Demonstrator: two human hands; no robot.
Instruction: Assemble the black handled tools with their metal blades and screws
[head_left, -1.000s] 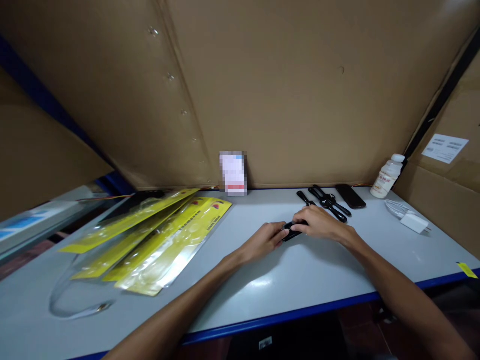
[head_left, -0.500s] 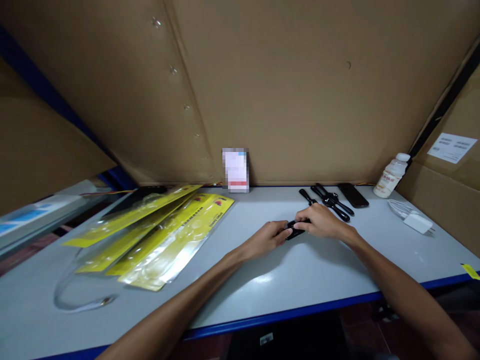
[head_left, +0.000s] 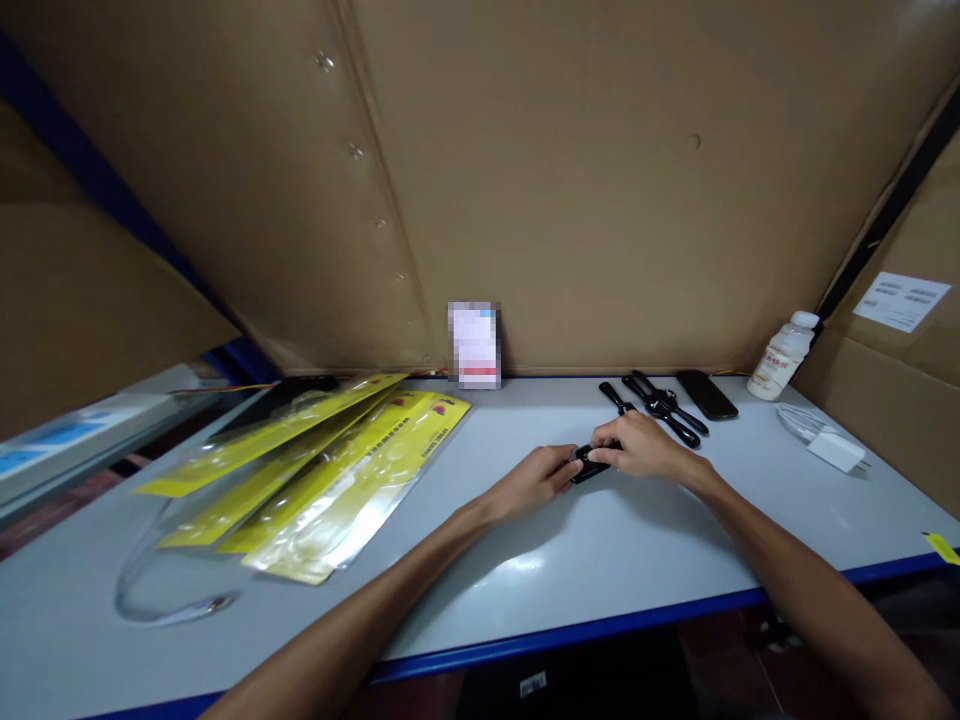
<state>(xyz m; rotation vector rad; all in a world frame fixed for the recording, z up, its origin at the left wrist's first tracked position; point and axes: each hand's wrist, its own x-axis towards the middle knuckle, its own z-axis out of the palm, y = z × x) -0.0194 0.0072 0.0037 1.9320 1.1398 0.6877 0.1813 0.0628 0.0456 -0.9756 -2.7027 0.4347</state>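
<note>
Low over the middle of the table, both hands meet on a black spokeshave (head_left: 589, 465), mostly covered by the fingers. My left hand (head_left: 536, 475) is closed on its left end, thumb pressed along it. On the other end, my right hand (head_left: 636, 445) pinches with thumb and fingers, palm down. Just beyond the right hand lie more black spokeshaves (head_left: 661, 402), some overlapping; one handle (head_left: 615, 395) is partly hidden behind that hand. What the fingertips do on the held tool is too small to make out.
Yellow blister packs (head_left: 360, 480) fan out at left, beside a pale cable (head_left: 176, 610). A blurred-out card (head_left: 477, 345) leans on the cardboard wall (head_left: 555, 200). A dark phone (head_left: 706, 394), a white-capped bottle (head_left: 784, 357) and a white charger (head_left: 836, 448) are at right.
The view has shifted slightly. Both hands stay on the black spokeshave in nearly the same place, with only small finger movement at the right hand.
</note>
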